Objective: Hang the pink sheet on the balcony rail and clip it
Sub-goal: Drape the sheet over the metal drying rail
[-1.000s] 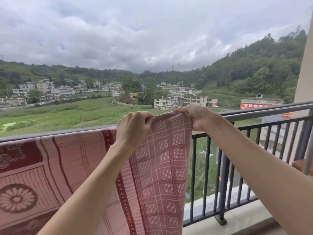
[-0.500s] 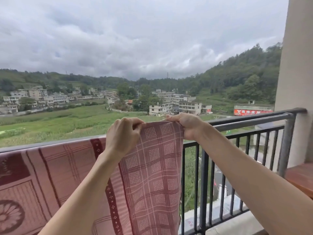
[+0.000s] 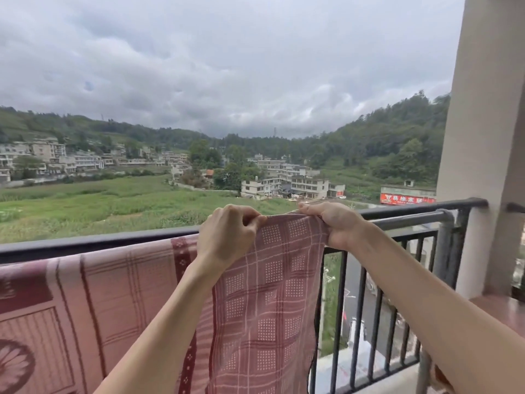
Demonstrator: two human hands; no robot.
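Because the pink sheet [image 3: 270,294] must drape evenly before any clip goes on, both hands work its top edge at the balcony rail [image 3: 412,214]. Left hand [image 3: 227,237]: fingers curled, pinching the upper hem at roughly 11 o'clock of the hanging checked panel. Right hand [image 3: 335,223]: fingers curled over the sheet's corner at about 1 o'clock, holding it against the rail. Cloth between the hands is stretched taut, probably to flatten the fold. Remainder of the sheet lies over the rail toward 9 o'clock, hanging on the near side. No clip visible; clipping judged not yet done. A pillar [image 3: 483,137] stands at 3 o'clock.
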